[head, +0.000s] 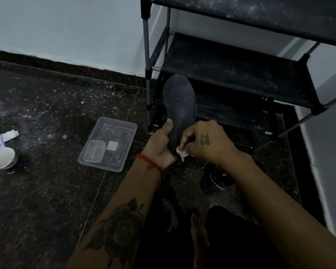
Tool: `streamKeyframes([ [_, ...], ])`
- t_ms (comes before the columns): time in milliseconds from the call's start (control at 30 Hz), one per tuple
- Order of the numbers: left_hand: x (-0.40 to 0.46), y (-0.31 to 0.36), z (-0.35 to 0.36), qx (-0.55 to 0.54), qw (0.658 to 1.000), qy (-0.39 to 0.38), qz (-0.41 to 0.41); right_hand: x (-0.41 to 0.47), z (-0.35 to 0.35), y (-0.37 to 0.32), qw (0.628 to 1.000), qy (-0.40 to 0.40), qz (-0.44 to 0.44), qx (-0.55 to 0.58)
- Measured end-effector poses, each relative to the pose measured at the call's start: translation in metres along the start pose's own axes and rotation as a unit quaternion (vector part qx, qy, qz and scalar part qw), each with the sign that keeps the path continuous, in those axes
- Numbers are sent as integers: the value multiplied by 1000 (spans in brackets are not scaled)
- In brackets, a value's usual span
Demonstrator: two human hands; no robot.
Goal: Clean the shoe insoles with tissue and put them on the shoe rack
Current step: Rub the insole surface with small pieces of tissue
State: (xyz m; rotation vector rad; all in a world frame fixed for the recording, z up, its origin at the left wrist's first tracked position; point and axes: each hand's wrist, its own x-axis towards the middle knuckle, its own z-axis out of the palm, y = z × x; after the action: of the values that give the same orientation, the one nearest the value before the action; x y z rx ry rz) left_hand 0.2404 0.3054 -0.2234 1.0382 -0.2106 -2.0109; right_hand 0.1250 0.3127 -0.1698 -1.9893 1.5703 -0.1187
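Speckled dark stone floor (pixel 47 191), left hand (pixel 159 144) gripping flat insole (pixel 179 105), right hand (pixel 204 142) pinching crumpled tissue (pixel 181 152)

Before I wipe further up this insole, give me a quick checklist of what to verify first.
1. Left hand grips the insole at its heel end: ok.
2. Right hand pinches the tissue against the insole's lower part: ok.
3. Insole's upper part clean: not ok, dusty specks show.
4. Shoe rack shelf free for the insole: ok, though dusty.
5. Tissue still clean enough: cannot tell, mostly hidden by fingers.
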Motion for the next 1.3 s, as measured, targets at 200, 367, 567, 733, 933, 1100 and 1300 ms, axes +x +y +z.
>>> streamKeyframes([
  [200, 3, -2, 0, -11, 1000, -1, 9, 7, -1, 15, 975, 219, 38, -27],
  [367, 2, -1, -1, 11, 1000, -25, -2, 16, 17, 17, 987, 157, -20, 28],
  [567, 0, 3, -2, 0, 1000, -13, -17, 11, 3, 17, 994, 27, -101, 41],
  [733, 2, 0, 0, -24, 1000, -12, -2, 8, -5, 20, 997, 40, -30, -65],
  [933, 2, -1, -2, -3, 999, -36, -11, 15, 5, 22, 981, 180, -21, 73],
  [1100, 4, 4, -6, 0, 999, -27, -33, 14, 10, 17, 989, 54, -101, 93],
  [1300, 6, 0, -5, -19, 999, -39, -4, 10, -6, 29, 998, -12, -55, 0],
])
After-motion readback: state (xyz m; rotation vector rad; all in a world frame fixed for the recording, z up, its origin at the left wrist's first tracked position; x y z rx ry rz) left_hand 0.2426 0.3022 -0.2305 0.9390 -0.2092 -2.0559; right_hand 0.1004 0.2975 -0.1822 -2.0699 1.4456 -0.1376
